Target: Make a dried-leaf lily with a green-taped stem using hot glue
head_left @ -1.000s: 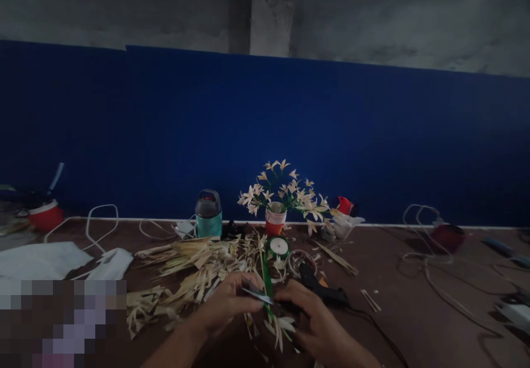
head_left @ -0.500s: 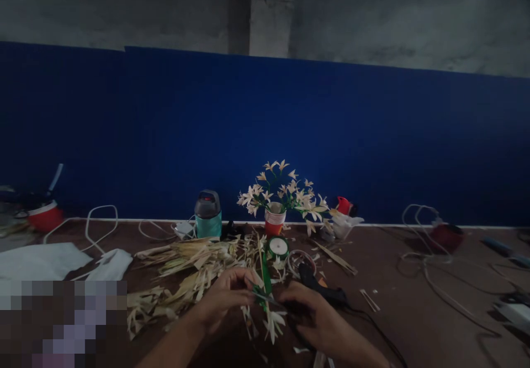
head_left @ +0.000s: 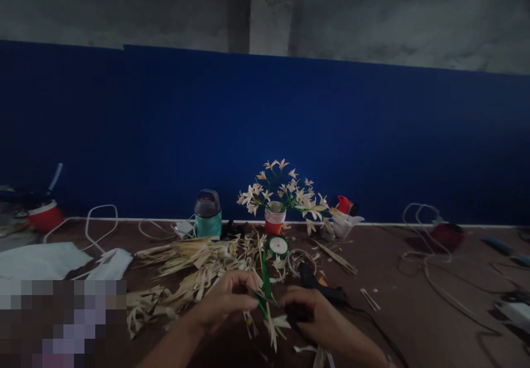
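Two hands are meeting over the near middle of the surface (head_left: 397,318). The left hand (head_left: 236,299) is pinching the green stem of a flower (head_left: 272,330), thumb and fingers pressing together. The right hand (head_left: 308,313) is curling round the scissors (head_left: 270,301), its grip wrapping the dark handles. The thin blades are pointing left, crossing by the stem and reaching toward the left fingertips; blur is hiding whether they are touching the stem.

The flower is sitting just below the blades, between the hands, its head pointing toward the near edge. Its petals are showing long, narrow and pale cream, fanning out into points, and the stem above them is showing bright green. Dim light is softening the centre.

Just beyond, a green strip (head_left: 265,275) is running toward a green roll (head_left: 279,246) with a white middle. Dry husks (head_left: 194,257) are spreading on the left, a black glue gun (head_left: 323,289) is lying on the right, and a red-and-white cup (head_left: 275,225) is holding similar blossoms (head_left: 304,201) on the far side.
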The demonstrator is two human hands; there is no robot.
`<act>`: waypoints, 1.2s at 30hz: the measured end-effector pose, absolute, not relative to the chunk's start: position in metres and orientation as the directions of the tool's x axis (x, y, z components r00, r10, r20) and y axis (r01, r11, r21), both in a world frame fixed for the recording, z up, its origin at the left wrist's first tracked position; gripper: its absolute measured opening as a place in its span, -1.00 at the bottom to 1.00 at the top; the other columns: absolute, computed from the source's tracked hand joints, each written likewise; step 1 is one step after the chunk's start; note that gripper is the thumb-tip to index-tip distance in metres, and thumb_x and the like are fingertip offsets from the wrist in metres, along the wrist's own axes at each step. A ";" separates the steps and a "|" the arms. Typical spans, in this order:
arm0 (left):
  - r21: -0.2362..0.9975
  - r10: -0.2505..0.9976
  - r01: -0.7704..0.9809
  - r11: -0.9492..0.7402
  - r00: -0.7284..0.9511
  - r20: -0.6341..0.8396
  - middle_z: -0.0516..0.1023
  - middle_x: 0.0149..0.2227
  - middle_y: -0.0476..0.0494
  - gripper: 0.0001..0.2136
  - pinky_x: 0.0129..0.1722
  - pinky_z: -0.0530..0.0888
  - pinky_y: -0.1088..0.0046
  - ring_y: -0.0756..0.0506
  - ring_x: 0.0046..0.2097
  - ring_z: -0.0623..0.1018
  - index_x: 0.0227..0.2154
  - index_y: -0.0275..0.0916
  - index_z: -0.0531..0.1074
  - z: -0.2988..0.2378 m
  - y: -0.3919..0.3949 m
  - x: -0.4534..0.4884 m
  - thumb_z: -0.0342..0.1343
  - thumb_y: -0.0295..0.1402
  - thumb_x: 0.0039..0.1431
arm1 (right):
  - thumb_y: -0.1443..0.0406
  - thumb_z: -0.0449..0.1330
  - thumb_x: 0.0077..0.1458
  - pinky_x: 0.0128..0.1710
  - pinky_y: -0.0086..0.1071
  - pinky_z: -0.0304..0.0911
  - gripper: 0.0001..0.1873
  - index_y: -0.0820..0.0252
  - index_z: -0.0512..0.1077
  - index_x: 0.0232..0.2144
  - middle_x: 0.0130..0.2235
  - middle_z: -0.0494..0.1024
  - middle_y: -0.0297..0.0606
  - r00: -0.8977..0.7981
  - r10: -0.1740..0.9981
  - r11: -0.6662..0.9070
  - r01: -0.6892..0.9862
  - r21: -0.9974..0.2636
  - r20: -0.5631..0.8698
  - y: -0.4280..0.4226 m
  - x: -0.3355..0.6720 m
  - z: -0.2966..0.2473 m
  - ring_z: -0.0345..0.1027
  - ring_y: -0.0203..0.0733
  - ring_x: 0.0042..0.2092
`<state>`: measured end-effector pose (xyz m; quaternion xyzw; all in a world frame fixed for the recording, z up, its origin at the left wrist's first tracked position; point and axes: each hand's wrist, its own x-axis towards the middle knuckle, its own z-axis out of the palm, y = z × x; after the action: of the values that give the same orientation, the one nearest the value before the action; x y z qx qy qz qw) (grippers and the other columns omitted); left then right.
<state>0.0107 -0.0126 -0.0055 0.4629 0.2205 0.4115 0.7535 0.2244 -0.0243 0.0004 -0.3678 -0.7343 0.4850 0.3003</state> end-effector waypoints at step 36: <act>0.854 0.930 -0.479 0.204 0.367 -0.017 0.50 -0.35 -0.10 -0.88 -0.36 0.31 0.52 0.00 -0.39 0.44 -0.62 -0.31 0.41 -0.009 -0.004 0.010 0.27 -0.48 -0.26 | 0.37 0.18 -0.28 -0.54 -0.44 0.05 -0.83 0.13 0.27 -0.51 -0.63 0.28 -0.47 -0.054 0.993 0.115 0.668 -0.735 0.106 0.003 0.236 -0.040 0.18 -0.30 -0.56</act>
<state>0.0099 -0.0041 -0.0091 0.4008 0.2815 0.4871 0.7231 0.2355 0.0028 -0.0404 -0.6125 -0.6781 0.2594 0.3126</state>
